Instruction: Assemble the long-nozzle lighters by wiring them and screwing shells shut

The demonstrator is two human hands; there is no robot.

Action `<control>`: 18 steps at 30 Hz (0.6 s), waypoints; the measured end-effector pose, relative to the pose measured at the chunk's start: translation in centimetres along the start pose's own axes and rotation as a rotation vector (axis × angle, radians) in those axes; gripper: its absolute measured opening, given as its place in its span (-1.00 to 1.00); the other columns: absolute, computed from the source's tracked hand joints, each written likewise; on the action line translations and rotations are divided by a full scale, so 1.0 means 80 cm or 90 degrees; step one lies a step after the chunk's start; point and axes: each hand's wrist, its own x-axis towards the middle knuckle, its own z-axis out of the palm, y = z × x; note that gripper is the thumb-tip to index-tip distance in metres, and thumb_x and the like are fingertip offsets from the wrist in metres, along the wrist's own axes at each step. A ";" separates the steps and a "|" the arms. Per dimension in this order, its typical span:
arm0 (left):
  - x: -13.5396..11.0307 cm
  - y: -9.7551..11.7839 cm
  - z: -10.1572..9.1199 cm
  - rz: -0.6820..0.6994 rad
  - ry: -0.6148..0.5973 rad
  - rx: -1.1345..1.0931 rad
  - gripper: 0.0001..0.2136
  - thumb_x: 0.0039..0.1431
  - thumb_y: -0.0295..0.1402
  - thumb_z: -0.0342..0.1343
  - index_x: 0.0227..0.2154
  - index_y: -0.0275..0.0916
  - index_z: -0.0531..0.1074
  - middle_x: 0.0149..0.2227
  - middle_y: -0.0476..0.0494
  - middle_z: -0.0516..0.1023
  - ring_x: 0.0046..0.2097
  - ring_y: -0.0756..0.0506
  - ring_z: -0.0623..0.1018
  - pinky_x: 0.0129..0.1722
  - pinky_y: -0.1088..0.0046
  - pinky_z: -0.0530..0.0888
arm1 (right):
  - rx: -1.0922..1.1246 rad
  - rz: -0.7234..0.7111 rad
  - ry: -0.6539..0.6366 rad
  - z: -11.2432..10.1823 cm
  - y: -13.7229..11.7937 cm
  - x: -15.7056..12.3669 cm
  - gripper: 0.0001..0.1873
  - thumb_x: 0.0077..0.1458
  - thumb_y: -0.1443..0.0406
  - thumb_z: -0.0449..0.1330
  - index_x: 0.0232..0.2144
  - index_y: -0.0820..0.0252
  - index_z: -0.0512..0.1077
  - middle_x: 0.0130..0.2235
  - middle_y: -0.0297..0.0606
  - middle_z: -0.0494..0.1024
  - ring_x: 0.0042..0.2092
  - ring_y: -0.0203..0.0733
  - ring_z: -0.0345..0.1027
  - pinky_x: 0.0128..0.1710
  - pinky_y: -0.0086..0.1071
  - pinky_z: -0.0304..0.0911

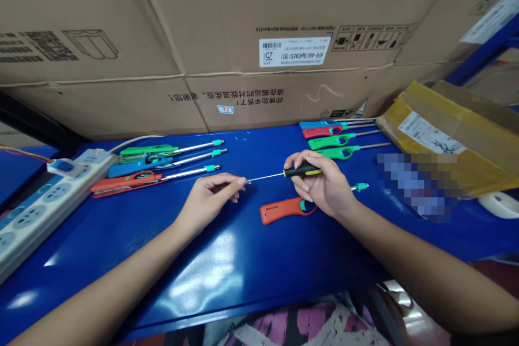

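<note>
On the glossy blue tabletop [284, 259], a long-nosed orange plastic lighter [281, 211] lies at 5 o'clock from mid-view, partly behind the right hand [330, 184]. The left hand [213, 192], at 8, is pinched; on what, I cannot tell. The right grips a black-and-yellow, thin-shafted metal screwdriver [292, 172] aimed at 9 o'clock; pushed too hard, its tip could slip and prick the left fingertips [241, 181].

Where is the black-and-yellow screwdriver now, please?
In the head view, the screwdriver is just right of centre, held in the right hand, its metal shaft pointing at the left hand.
</note>
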 end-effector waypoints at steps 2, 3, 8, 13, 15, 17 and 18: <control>0.000 0.000 0.003 -0.113 0.045 -0.169 -0.85 0.04 -0.31 0.39 -0.37 -0.27 0.67 -0.39 -0.09 0.62 -0.42 0.08 0.51 -0.41 0.65 0.50 | -0.028 -0.033 -0.013 0.000 0.002 -0.003 -0.79 0.22 0.23 0.11 -0.40 0.19 0.45 -0.28 -0.26 0.51 -0.57 -0.39 0.22 -0.68 -0.46 0.18; 0.000 0.000 0.006 -0.165 0.061 -0.245 -0.89 0.06 -0.36 0.37 -0.36 -0.28 0.66 -0.37 -0.09 0.63 -0.39 0.08 0.53 -0.37 0.67 0.52 | -0.052 -0.053 -0.028 0.001 0.003 -0.005 -0.80 0.23 0.24 0.11 -0.39 0.18 0.46 -0.27 -0.26 0.51 -0.55 -0.37 0.26 -0.64 -0.42 0.25; -0.004 0.009 0.019 -0.280 0.108 -0.425 -0.81 0.32 -0.45 0.12 -0.33 -0.25 0.63 -0.26 -0.10 0.66 -0.26 0.05 0.64 -0.18 0.58 0.62 | -0.314 -0.230 -0.123 0.014 0.013 -0.025 -0.82 0.29 0.32 0.09 -0.28 0.13 0.50 -0.15 -0.18 0.54 -0.27 -0.20 0.48 -0.20 -0.18 0.45; -0.006 0.014 0.024 -0.354 0.162 -0.552 -0.75 0.42 -0.49 0.00 -0.28 -0.29 0.59 -0.27 -0.11 0.67 -0.29 0.07 0.67 -0.24 0.66 0.63 | -0.498 -0.369 -0.225 0.027 0.016 -0.034 -0.82 0.25 0.40 0.08 -0.20 0.12 0.47 -0.20 -0.12 0.58 -0.08 -0.12 0.49 -0.09 -0.19 0.43; -0.005 0.015 0.024 -0.362 0.167 -0.584 -0.74 0.43 -0.49 -0.02 -0.28 -0.30 0.58 -0.30 -0.11 0.67 -0.31 0.07 0.67 -0.25 0.66 0.64 | -0.519 -0.380 -0.230 0.027 0.017 -0.034 -0.82 0.23 0.42 0.08 -0.20 0.12 0.46 -0.17 -0.10 0.57 -0.08 -0.15 0.49 -0.08 -0.21 0.43; -0.005 0.015 0.024 -0.367 0.169 -0.610 -0.72 0.44 -0.49 -0.04 -0.29 -0.32 0.58 -0.33 -0.12 0.67 -0.33 0.06 0.68 -0.27 0.65 0.65 | -0.532 -0.381 -0.231 0.027 0.017 -0.033 -0.81 0.23 0.42 0.08 -0.20 0.11 0.45 -0.17 -0.11 0.57 -0.08 -0.16 0.49 -0.08 -0.22 0.44; -0.005 0.015 0.025 -0.368 0.171 -0.620 -0.72 0.45 -0.49 -0.04 -0.30 -0.33 0.57 -0.34 -0.12 0.67 -0.34 0.06 0.68 -0.28 0.65 0.65 | -0.537 -0.381 -0.233 0.026 0.017 -0.032 -0.81 0.24 0.42 0.08 -0.20 0.11 0.45 -0.17 -0.11 0.57 -0.08 -0.16 0.49 -0.08 -0.23 0.44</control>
